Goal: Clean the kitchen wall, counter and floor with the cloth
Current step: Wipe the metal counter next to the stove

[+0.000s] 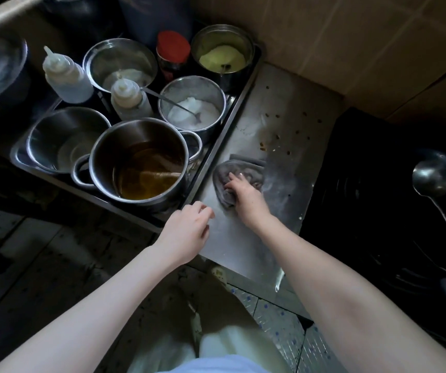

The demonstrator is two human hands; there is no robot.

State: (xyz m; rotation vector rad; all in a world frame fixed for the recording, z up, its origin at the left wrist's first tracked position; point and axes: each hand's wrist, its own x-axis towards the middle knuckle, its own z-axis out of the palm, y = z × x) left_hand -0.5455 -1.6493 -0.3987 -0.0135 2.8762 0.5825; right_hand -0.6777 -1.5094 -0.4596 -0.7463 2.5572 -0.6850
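Note:
A crumpled grey cloth (pixel 239 168) lies on the steel counter (pixel 278 114), close to the tray's right rim. My right hand (pixel 246 197) presses down on the cloth, fingers spread over it. My left hand (pixel 186 232) hovers at the counter's front left corner, fingers loosely curled and holding nothing. Brown crumbs and spots (pixel 278 142) are scattered on the counter beyond the cloth. The tiled wall (pixel 351 36) rises behind the counter. Dark, stained floor (pixel 41 265) shows below on the left.
A steel tray (pixel 239 103) left of the counter holds several pots, two squeeze bottles (pixel 64 76) and a red-lidded jar (pixel 173 53); the nearest pot (pixel 138 162) contains oil. A black stove (pixel 378 211) with a ladle (pixel 431 181) stands to the right.

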